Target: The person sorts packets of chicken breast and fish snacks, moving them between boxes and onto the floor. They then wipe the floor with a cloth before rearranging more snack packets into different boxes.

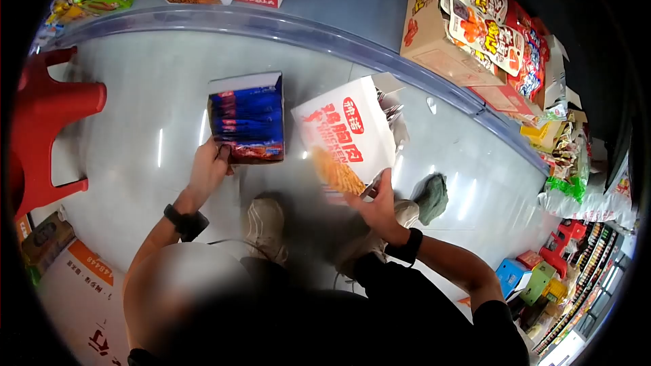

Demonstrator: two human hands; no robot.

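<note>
My left hand (209,168) grips the lower left corner of an open-topped snack box (261,81), with the thumb over the edge. Blue packets (247,118) stand packed in a row inside it. To its right, a white carton (376,125) with red lettering and a picture of chicken is tilted. My right hand (380,209) is closed on that carton's lower right corner. Packet edges (393,112) show at the carton's open right side, though their contents are hidden. Both wrists wear black bands.
A red stool (57,118) stands at the left. A shelf with a clear edge strip (271,25) curves across the top, bearing a snack carton (447,34) and other packets. A dark green crumpled thing (432,198) lies by my right shoe (407,214). A white printed carton (81,298) sits lower left.
</note>
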